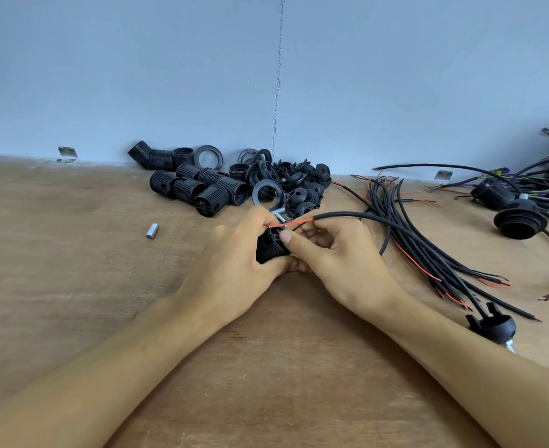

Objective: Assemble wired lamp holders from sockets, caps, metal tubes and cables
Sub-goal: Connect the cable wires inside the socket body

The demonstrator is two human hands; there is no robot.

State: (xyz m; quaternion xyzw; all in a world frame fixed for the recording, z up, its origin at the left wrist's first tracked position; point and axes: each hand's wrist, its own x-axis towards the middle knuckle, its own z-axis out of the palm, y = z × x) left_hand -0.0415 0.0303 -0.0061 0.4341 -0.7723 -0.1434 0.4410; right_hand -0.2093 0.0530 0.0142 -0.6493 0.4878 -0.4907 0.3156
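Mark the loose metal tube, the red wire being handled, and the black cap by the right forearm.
loose metal tube (pixel 152 231): head view, middle of its side.
red wire (pixel 291 223): head view, midway along the exposed red stretch.
black cap (pixel 496 325): head view, its rounded dome.

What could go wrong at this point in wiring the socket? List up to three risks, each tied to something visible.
1. The thin red wire pinched by the right hand could bend or slip instead of entering the socket that the left hand grips.
2. The cap beside the right forearm could be knocked aside.
3. The loose metal tube, lying on its side, might roll away.
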